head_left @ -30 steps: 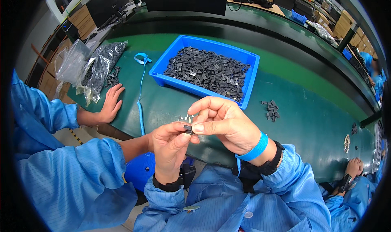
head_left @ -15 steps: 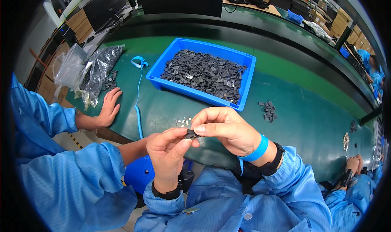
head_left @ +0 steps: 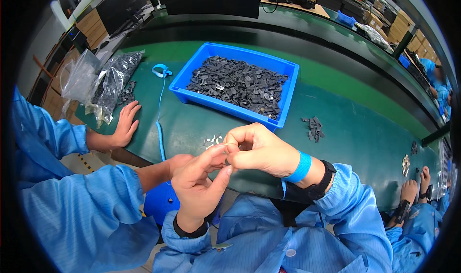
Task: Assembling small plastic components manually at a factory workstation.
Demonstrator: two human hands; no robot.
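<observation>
My left hand (head_left: 199,184) and my right hand (head_left: 261,150) meet fingertip to fingertip over the near edge of the green table. A small black plastic piece (head_left: 227,161) sits between them, mostly covered by fingers; my left thumb and fingers close around it. My right thumb and forefinger are pinched at the same spot, and whatever they grip is hidden. Just beyond the hands, several small white pieces (head_left: 211,141) lie on the table. Farther back stands a blue bin (head_left: 230,109) full of small black plastic pieces (head_left: 235,83).
A co-worker's hand (head_left: 127,124) rests on the table at left, near clear plastic bags (head_left: 117,76) of black parts. A coiled blue cord (head_left: 160,134) runs toward me. To the right lie a small black pile (head_left: 313,129), a pale pile (head_left: 406,165) and another person's hands (head_left: 409,190).
My right fingers have curled in closer, and the black piece, plainly visible before, is now mostly covered. At far right, another person's hands have moved apart.
</observation>
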